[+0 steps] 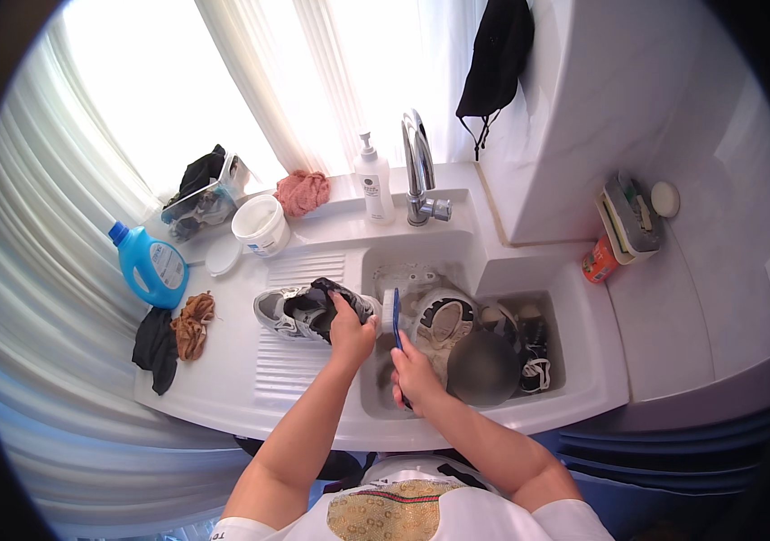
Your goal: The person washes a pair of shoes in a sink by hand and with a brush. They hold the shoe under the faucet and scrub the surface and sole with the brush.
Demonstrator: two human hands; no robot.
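My left hand (352, 331) grips a grey and white sneaker (283, 311) by its heel end, over the ribbed washboard (280, 379) of the white sink. In my right hand (415, 372) is a blue-handled scrubbing brush (396, 314). Its white bristles face the sneaker's heel and look very close to it; contact is unclear. Below the brush, a pale shoe (449, 321) lies in the sink basin (373, 389) with soapy water around it. Dark shoes with white laces (535, 372) lie at the basin's right. A dark, blurred round patch (483, 368) hides part of them.
Behind the basin stand a chrome faucet (419, 162) and a white pump bottle (375, 189). At left are a white tub (261, 226), its lid (224, 258), a blue detergent bottle (154, 267), a brown cloth (192, 324) and a black cloth (155, 351). An orange container (599, 260) stands right.
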